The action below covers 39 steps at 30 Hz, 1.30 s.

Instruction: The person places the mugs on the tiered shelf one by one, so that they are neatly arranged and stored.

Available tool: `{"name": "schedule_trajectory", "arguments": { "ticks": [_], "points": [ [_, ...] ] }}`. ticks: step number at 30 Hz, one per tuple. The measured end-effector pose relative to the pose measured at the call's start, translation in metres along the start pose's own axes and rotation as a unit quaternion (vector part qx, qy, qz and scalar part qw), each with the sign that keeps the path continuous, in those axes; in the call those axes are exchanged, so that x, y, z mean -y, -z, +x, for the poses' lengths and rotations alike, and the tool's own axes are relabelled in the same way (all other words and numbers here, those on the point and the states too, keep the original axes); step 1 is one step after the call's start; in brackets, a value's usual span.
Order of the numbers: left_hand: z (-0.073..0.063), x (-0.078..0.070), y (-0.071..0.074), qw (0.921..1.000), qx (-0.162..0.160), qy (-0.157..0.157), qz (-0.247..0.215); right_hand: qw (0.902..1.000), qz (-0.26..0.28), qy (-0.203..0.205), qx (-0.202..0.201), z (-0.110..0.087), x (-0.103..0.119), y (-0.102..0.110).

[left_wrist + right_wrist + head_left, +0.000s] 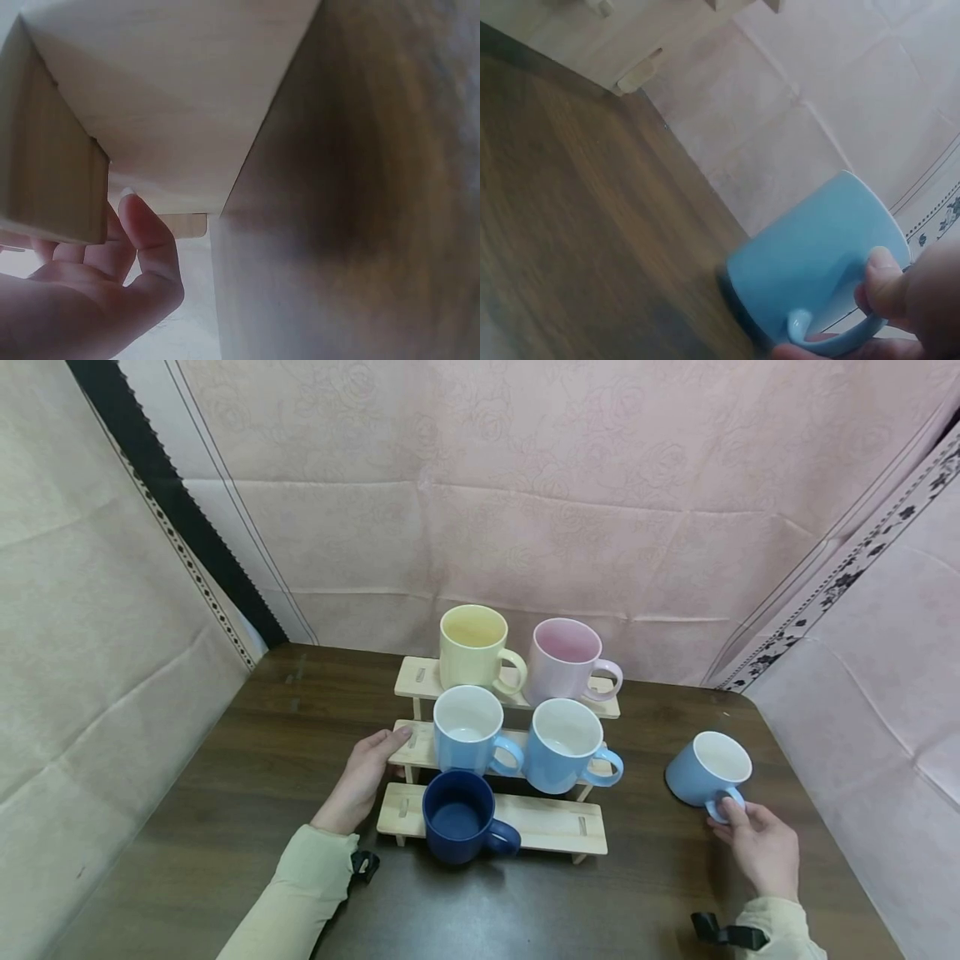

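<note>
At the right of the head view my right hand [761,847] pinches the handle of a light blue mug [688,774], thumb on top. This mug [810,255] is upright on the table, and its handle is toward me. My left hand [362,783] grips the left end of the middle step of a three-step wooden rack [551,822]; its fingers [154,244] curl around the wood in the left wrist view. On the top step are a yellow mug [467,662] and a lilac mug [553,677]. Two light blue mugs stand on the middle step, a navy mug [453,827] on the bottom one.
A dark brown wooden table [247,827] lies under everything. Pale patterned cloth [525,527] hangs behind it and along both sides, close to its edges. Black bands [738,935] circle both wrists over light sleeves.
</note>
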<state>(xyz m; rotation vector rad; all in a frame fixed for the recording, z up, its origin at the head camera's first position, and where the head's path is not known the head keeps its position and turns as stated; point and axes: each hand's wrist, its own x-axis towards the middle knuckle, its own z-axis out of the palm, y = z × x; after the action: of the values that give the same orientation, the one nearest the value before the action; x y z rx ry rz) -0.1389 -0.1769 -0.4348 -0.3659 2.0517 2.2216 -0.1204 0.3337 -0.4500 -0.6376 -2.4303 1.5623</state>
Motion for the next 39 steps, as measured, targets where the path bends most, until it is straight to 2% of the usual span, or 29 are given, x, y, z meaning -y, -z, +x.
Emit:
{"name": "schedule_trajectory", "arguments": {
  "ticks": [13, 23, 32, 39],
  "points": [
    [-0.001, 0.000, 0.000, 1.0000, -0.001, 0.002, 0.001, 0.9995, 0.028, 0.011, -0.002, -0.030, 0.019, 0.010],
    [-0.002, -0.002, 0.000, 1.0000, 0.000, 0.002, 0.001, 0.9988, -0.031, 0.036, 0.012, -0.046, 0.027, 0.011],
    [-0.003, -0.003, 0.000, 1.0000, 0.005, 0.006, 0.005, 0.9979, 0.040, 0.048, 0.018, -0.051, 0.029, 0.007],
    [-0.001, -0.002, 0.001, 0.9999, 0.010, 0.010, 0.009, 0.9974, 0.018, 0.060, 0.034, -0.057, 0.033, 0.008]
  ]
}}
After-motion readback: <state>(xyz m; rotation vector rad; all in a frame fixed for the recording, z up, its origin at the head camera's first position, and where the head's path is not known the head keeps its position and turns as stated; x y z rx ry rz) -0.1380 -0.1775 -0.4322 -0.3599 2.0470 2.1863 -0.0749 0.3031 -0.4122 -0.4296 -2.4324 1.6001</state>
